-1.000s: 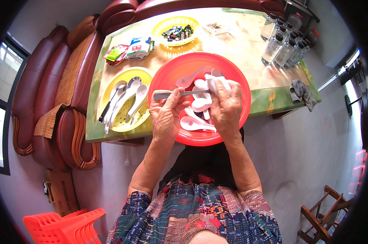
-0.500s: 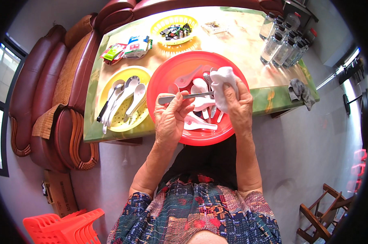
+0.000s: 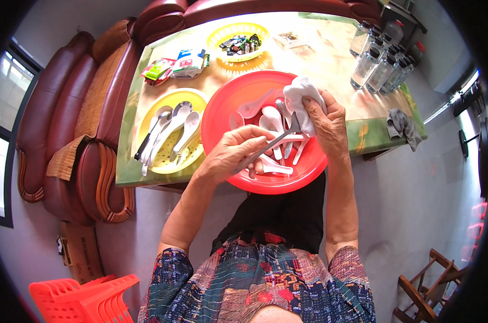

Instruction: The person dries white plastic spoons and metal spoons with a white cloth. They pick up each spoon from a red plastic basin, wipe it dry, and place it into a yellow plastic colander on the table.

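Note:
My left hand (image 3: 229, 154) grips the handle of a grey metal piece of cutlery (image 3: 266, 146), which slants up to the right. Its far end is beside a white cloth (image 3: 302, 99), and whether it is a fork or a spoon is hard to make out. My right hand (image 3: 330, 123) is closed on that cloth, thumb on top. Both hands are above a large red basin (image 3: 217, 110), where several white spoons (image 3: 272, 114) and some metal cutlery lie. To the left, a yellow perforated basket (image 3: 157, 166) holds several spoons and other utensils with their handles pointing toward me.
Beyond the basin are a yellow basket (image 3: 216, 39) of small dark packets and some colourful packages (image 3: 190, 62). Several clear bottles with black caps (image 3: 365, 67) stand at the far right. A grey cloth (image 3: 403, 128) hangs over the table's right edge. A maroon sofa (image 3: 55, 102) is at left.
The cutlery has turned from nearly level to a slant, its handle now lower and nearer me. My left hand has moved down; my right hand with the cloth has shifted slightly right.

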Motion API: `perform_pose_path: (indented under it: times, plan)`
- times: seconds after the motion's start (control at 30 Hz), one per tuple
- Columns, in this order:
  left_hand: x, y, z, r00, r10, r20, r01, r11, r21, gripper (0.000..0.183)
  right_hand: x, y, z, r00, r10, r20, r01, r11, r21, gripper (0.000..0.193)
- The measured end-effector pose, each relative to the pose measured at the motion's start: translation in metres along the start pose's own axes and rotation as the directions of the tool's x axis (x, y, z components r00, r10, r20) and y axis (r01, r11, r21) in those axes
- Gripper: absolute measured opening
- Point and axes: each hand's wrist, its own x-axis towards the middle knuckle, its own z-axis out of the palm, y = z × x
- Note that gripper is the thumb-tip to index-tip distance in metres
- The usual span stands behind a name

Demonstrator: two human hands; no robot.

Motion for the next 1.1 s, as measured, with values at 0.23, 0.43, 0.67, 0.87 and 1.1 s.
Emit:
perform_pose_path:
  times: [0.23, 0.43, 0.67, 0.87, 1.1]
  plan:
    - [0.007, -0.026, 0.016, 0.998, 0.059, -0.023, -0.063, 0.952, -0.298, 0.023, 0.009, 0.03, 0.013, 0.908, -0.375, -0.189, 0.219, 0.807, -0.548, 0.023]
    - [0.015, -0.041, 0.024, 0.976, 0.06, -0.208, -0.136, 0.919, -0.371, 0.019, -0.023, 0.029, 0.039, 0.898, -0.425, -0.113, 0.252, 0.708, -0.659, 0.027]
    - [0.01, -0.052, 0.026, 0.943, 0.2, -0.267, -0.231, 0.969, -0.087, 0.021, -0.036, 0.031, 0.039, 0.881, -0.472, 0.026, 0.334, 0.582, -0.741, 0.028]
    - [0.002, -0.049, 0.027, 0.882, 0.44, -0.167, -0.384, 0.878, 0.286, 0.019, 0.009, 0.014, -0.002, 0.968, -0.155, -0.195, 0.078, 0.932, -0.354, 0.015]
    - [0.01, -0.046, 0.033, 0.925, 0.347, -0.154, -0.327, 0.934, 0.141, 0.033, -0.011, 0.018, 0.021, 0.972, 0.213, -0.096, -0.115, 0.792, 0.599, 0.022]
